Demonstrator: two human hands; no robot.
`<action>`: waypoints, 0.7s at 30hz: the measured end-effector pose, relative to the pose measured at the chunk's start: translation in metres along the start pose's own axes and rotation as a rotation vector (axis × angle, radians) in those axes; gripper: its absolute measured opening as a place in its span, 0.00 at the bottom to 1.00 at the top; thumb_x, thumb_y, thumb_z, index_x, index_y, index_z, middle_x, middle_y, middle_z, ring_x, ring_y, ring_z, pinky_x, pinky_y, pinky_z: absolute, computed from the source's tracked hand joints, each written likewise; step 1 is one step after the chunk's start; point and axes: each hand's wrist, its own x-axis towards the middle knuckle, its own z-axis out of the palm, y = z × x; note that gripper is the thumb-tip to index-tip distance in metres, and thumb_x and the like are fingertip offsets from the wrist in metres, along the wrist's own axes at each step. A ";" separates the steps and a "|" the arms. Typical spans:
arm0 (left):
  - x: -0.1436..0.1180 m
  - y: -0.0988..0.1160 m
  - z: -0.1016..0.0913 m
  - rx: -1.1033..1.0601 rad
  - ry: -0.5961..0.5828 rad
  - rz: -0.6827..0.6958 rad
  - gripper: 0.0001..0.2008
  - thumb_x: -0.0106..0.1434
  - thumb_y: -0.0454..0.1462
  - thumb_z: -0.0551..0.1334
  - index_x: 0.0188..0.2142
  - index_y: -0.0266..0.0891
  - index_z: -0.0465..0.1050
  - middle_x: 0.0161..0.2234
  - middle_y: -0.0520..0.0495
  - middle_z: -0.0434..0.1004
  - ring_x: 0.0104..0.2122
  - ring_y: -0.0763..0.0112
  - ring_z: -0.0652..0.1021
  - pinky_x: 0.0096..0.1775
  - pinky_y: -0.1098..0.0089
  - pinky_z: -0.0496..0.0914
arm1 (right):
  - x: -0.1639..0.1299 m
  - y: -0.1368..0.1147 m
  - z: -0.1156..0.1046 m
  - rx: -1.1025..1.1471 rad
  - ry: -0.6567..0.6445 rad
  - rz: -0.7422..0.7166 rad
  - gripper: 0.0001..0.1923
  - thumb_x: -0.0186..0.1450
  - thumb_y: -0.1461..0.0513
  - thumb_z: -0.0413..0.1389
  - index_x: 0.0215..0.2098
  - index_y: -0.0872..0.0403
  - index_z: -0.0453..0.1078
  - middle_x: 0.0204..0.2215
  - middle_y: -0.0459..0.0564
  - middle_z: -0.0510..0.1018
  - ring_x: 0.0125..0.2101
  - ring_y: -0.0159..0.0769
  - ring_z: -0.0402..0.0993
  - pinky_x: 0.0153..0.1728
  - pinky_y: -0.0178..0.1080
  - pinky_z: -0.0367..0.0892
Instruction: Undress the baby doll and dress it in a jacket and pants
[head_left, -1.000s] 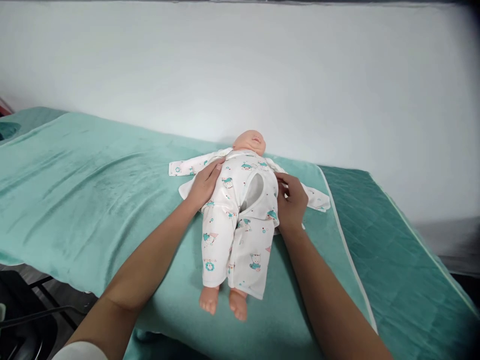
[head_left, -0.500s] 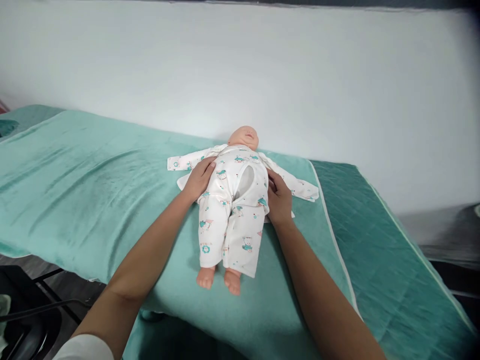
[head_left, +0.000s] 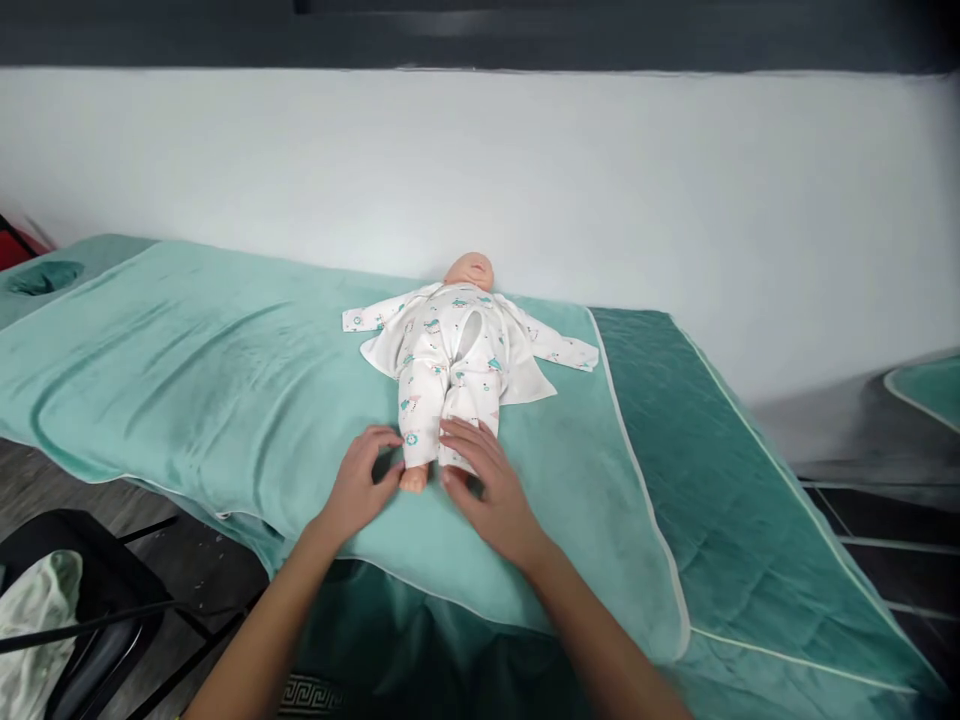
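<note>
A baby doll [head_left: 472,270] lies on its back, its head toward the wall, dressed in white printed trousers [head_left: 427,385] with an open crotch. Its long-sleeved top [head_left: 529,385] is spread out on both sides, arms stretched wide. My left hand [head_left: 361,485] is beside one trouser cuff and the bare foot [head_left: 414,479], fingers curved and apart, the tips at the cloth's edge. Over the lower part of the other trouser leg rests my right hand [head_left: 491,490], its fingers spread and thumb apart. It hides the doll's other foot.
A light green blanket [head_left: 202,380] covers the bed, over a darker quilted cover [head_left: 720,470] at the right. A white wall [head_left: 480,170] stands behind. At lower left is a black chair [head_left: 112,580] with a patterned cloth [head_left: 45,610] on it.
Both hands have moved from the doll's waist down to its trouser cuffs. The top's flaps now lie in plain view beside the trousers. The view has tilted up.
</note>
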 end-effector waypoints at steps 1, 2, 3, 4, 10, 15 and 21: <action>-0.005 0.001 0.001 0.016 -0.019 0.002 0.12 0.64 0.33 0.62 0.47 0.43 0.68 0.46 0.46 0.75 0.47 0.64 0.76 0.49 0.60 0.70 | -0.002 -0.009 0.002 -0.062 -0.048 0.023 0.19 0.67 0.64 0.56 0.56 0.49 0.67 0.60 0.52 0.72 0.64 0.44 0.63 0.67 0.58 0.52; -0.008 0.001 0.001 0.037 -0.035 0.004 0.12 0.63 0.33 0.63 0.47 0.43 0.68 0.45 0.47 0.76 0.46 0.63 0.76 0.49 0.60 0.69 | -0.003 -0.017 0.005 -0.135 -0.075 0.045 0.19 0.66 0.64 0.56 0.56 0.50 0.67 0.60 0.53 0.72 0.64 0.45 0.62 0.67 0.59 0.51; -0.010 0.002 0.003 0.060 -0.048 0.003 0.13 0.63 0.33 0.63 0.46 0.43 0.68 0.45 0.47 0.77 0.46 0.63 0.76 0.48 0.59 0.69 | -0.003 -0.023 0.008 -0.213 -0.084 0.066 0.19 0.65 0.66 0.55 0.55 0.50 0.67 0.60 0.53 0.71 0.64 0.46 0.61 0.67 0.59 0.50; -0.009 0.001 0.004 0.080 -0.057 0.000 0.12 0.62 0.33 0.64 0.46 0.43 0.68 0.45 0.47 0.77 0.46 0.62 0.76 0.48 0.59 0.68 | -0.002 -0.028 0.011 -0.288 -0.078 0.084 0.19 0.65 0.67 0.54 0.54 0.51 0.68 0.59 0.54 0.72 0.63 0.47 0.62 0.66 0.60 0.49; 0.000 0.005 0.008 -0.004 -0.005 -0.049 0.05 0.64 0.33 0.58 0.40 0.42 0.68 0.40 0.47 0.77 0.42 0.65 0.76 0.46 0.62 0.69 | 0.014 -0.036 0.022 -0.535 -0.031 0.098 0.07 0.68 0.68 0.51 0.39 0.53 0.70 0.39 0.54 0.78 0.47 0.46 0.71 0.62 0.58 0.54; -0.015 0.010 -0.002 -0.227 0.126 -0.016 0.03 0.64 0.32 0.58 0.37 0.42 0.67 0.36 0.49 0.74 0.37 0.69 0.75 0.41 0.66 0.70 | 0.016 -0.053 0.016 -0.376 -0.011 0.021 0.09 0.66 0.70 0.51 0.40 0.50 0.69 0.37 0.49 0.77 0.42 0.41 0.73 0.62 0.55 0.56; -0.030 0.007 -0.009 -0.203 0.146 -0.028 0.09 0.60 0.27 0.56 0.38 0.42 0.66 0.37 0.49 0.71 0.38 0.68 0.75 0.42 0.66 0.70 | 0.000 -0.056 0.004 -0.222 -0.056 -0.044 0.12 0.68 0.69 0.50 0.46 0.49 0.68 0.40 0.49 0.77 0.45 0.40 0.72 0.59 0.51 0.62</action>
